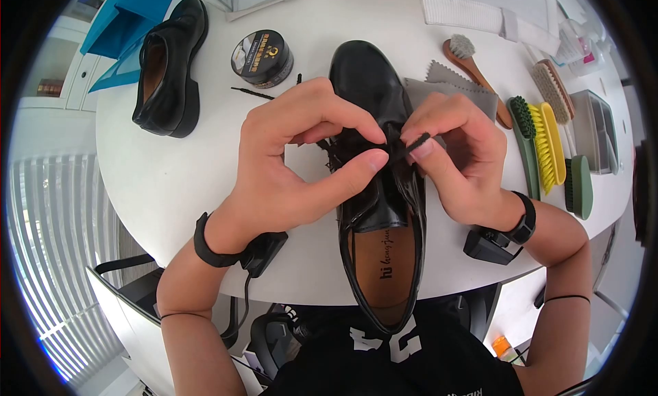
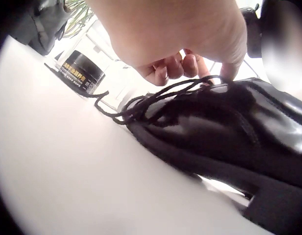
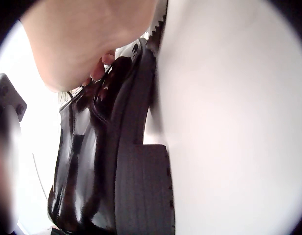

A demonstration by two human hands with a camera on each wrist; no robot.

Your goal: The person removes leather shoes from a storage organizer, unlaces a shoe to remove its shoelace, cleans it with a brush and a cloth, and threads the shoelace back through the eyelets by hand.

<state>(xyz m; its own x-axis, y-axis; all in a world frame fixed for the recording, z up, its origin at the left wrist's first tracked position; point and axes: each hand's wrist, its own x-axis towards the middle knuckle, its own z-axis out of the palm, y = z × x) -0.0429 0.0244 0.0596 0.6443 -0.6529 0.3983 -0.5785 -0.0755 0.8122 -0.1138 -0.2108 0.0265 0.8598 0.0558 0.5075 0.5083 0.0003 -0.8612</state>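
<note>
A glossy black lace-up dress shoe [image 1: 367,67] rests on the white table in the middle of the head view, toe pointing away and tan insole facing up. At its throat my right hand [image 1: 469,156] pinches a black shoelace [image 1: 417,144] between thumb and forefinger, the lace end poking out past the thumb. From the other side my left hand [image 1: 264,173] brings thumb and forefinger tips around the lace at the same spot. Thin lace strands [image 2: 133,115] loop over the shoe's side in the left wrist view. The right wrist view shows the shoe's heel [image 3: 143,188] on the table.
The second black shoe [image 1: 181,80] lies at the upper left, near a blue bag [image 1: 123,19]. A round black tin [image 1: 262,58] stands left of the toe. To the right are a grey cloth [image 1: 449,91], a wooden-handled brush [image 1: 480,74], a yellow brush [image 1: 548,146] and green brushes [image 1: 581,187].
</note>
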